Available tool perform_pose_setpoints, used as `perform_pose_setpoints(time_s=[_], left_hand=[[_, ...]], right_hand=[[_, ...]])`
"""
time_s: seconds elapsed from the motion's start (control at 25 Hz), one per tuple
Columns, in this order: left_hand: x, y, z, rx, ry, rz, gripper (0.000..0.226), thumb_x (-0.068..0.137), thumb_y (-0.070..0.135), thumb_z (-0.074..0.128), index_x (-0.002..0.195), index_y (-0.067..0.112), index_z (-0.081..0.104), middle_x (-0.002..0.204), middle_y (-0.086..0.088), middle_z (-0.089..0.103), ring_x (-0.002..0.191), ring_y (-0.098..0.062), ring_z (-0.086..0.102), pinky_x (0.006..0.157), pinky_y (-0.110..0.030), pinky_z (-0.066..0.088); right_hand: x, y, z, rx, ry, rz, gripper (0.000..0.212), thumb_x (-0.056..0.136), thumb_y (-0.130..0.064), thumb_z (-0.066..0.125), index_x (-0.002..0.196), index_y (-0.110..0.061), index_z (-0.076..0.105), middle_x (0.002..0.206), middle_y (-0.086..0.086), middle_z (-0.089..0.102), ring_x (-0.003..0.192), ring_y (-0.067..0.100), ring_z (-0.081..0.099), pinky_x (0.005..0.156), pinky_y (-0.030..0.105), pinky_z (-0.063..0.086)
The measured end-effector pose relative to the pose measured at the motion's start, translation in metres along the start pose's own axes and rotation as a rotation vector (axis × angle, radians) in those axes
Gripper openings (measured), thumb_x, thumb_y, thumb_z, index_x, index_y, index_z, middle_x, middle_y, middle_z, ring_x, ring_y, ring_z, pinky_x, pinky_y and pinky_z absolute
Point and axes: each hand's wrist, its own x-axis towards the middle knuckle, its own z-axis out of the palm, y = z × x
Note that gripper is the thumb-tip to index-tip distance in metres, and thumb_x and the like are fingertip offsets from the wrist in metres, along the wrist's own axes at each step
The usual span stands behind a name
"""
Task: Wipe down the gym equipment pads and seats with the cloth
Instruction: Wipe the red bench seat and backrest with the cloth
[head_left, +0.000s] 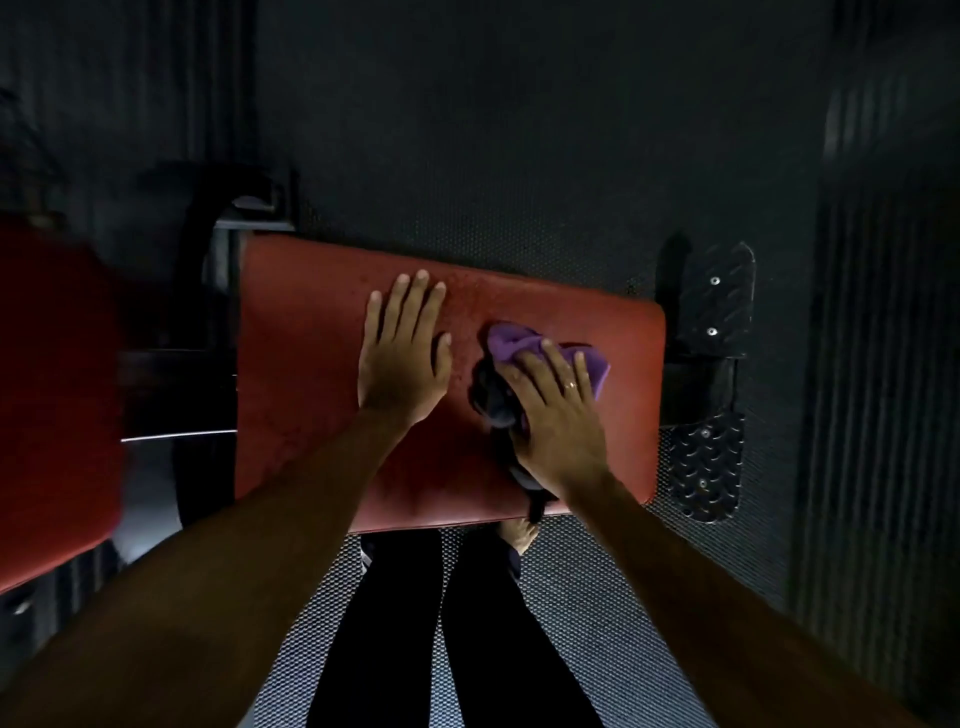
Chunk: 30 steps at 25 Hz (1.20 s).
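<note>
A red padded seat (311, 364) fills the middle of the view, seen from above. My left hand (405, 353) lies flat on it, palm down, fingers spread and holding nothing. Just to its right, my right hand (556, 410) presses a bunched purple cloth (519, 345) onto the pad, and a dark part of the cloth trails under my wrist toward the near edge. A ring shows on one finger of the right hand. Small wet specks dot the pad between the two hands.
A second red pad (52, 405) sits at the far left. Black metal frame parts (208, 332) join the two pads. Two black tread-plate footrests (717, 306) stand at the right. My legs in dark trousers and a bare foot (519, 535) are on the textured rubber floor (597, 597).
</note>
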Motion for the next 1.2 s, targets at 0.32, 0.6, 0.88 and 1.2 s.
perform_pose_setpoints(time_s=[0.32, 0.6, 0.88, 1.2], left_hand=[[0.002, -0.003, 0.008, 0.05, 0.004, -0.002, 0.06, 0.097, 0.033, 0.04, 0.152, 0.011, 0.037, 0.161, -0.011, 0.03, 0.151, -0.028, 0.021, 0.124, -0.049, 0.009], [0.002, -0.002, 0.008, 0.043, -0.001, -0.018, 0.061, 0.094, 0.033, 0.04, 0.151, 0.011, 0.039, 0.16, -0.011, 0.032, 0.15, -0.029, 0.023, 0.124, -0.051, 0.011], [0.006, -0.001, 0.005, 0.048, -0.035, -0.025, 0.06, 0.094, 0.033, 0.04, 0.151, 0.012, 0.039, 0.16, -0.011, 0.032, 0.15, -0.029, 0.023, 0.124, -0.05, 0.011], [0.006, 0.003, 0.006, 0.125, -0.017, -0.053, 0.064, 0.091, 0.034, 0.04, 0.15, 0.01, 0.036, 0.159, -0.012, 0.034, 0.15, -0.029, 0.025, 0.122, -0.052, 0.017]], right_hand=[[0.12, 0.006, -0.013, 0.02, 0.028, 0.099, 0.062, 0.079, -0.015, 0.067, 0.14, -0.016, 0.057, 0.144, 0.005, 0.054, 0.142, 0.036, 0.039, 0.121, 0.059, 0.02], [0.056, 0.064, -0.026, -0.152, -0.149, -0.435, 0.074, 0.08, -0.029, 0.074, 0.15, -0.02, 0.049, 0.153, 0.004, 0.048, 0.148, 0.034, 0.034, 0.122, 0.06, 0.02], [0.116, 0.021, -0.015, -0.082, -0.105, -0.192, 0.069, 0.081, -0.025, 0.066, 0.146, -0.011, 0.047, 0.151, 0.011, 0.046, 0.144, 0.038, 0.038, 0.121, 0.059, 0.022], [0.18, 0.007, -0.014, 0.018, -0.207, -0.316, 0.06, 0.075, -0.048, 0.068, 0.125, -0.016, 0.057, 0.121, 0.004, 0.059, 0.108, 0.028, 0.06, 0.095, 0.043, 0.048]])
